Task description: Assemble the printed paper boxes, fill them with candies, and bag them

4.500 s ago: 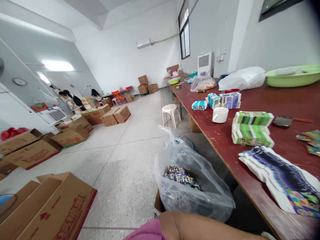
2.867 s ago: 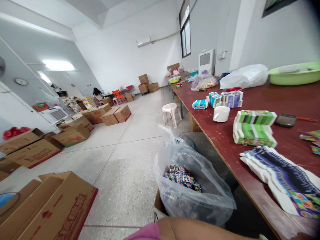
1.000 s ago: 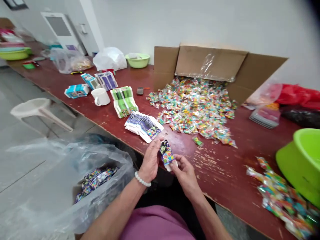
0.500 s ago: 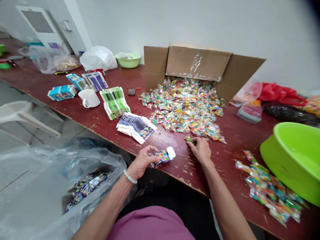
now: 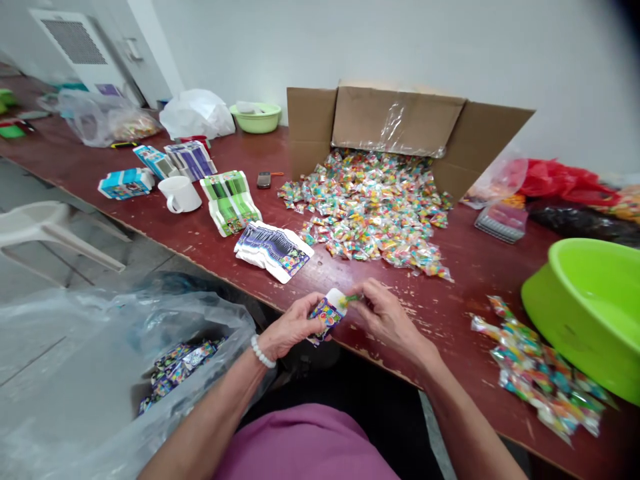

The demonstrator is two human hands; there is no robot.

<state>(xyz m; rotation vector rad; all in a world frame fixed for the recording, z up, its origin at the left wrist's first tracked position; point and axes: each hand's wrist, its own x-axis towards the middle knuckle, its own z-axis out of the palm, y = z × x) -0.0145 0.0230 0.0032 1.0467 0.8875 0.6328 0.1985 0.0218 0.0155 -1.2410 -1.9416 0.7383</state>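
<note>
My left hand (image 5: 295, 327) is closed around a small purple printed carton (image 5: 327, 317), its white flap end tilted up to the right. With pinched fingers, my right hand (image 5: 383, 312) holds a wrapped candy (image 5: 352, 298) at the carton's open end; part of the candy is hidden by fingers and flap. Beyond my hands a heap of wrapped candies (image 5: 380, 207) spills from a cardboard box (image 5: 400, 123) lying on its side. Flat purple cartons (image 5: 273, 251) lie fanned out left of the heap, beside a banded stack of green cartons (image 5: 231, 202).
A clear plastic bag (image 5: 200, 373) with filled purple packs hangs below the table's left edge. At right stand a green basin (image 5: 590, 313) and a loose row of candies (image 5: 537, 373). A white mug (image 5: 181, 195), blue cartons (image 5: 127, 183) and a white stool (image 5: 55, 230) are at left.
My right hand has come from the edge of the candy heap towards me and left, bringing a candy to the carton. My left hand has tilted the carton's open end more upward.
</note>
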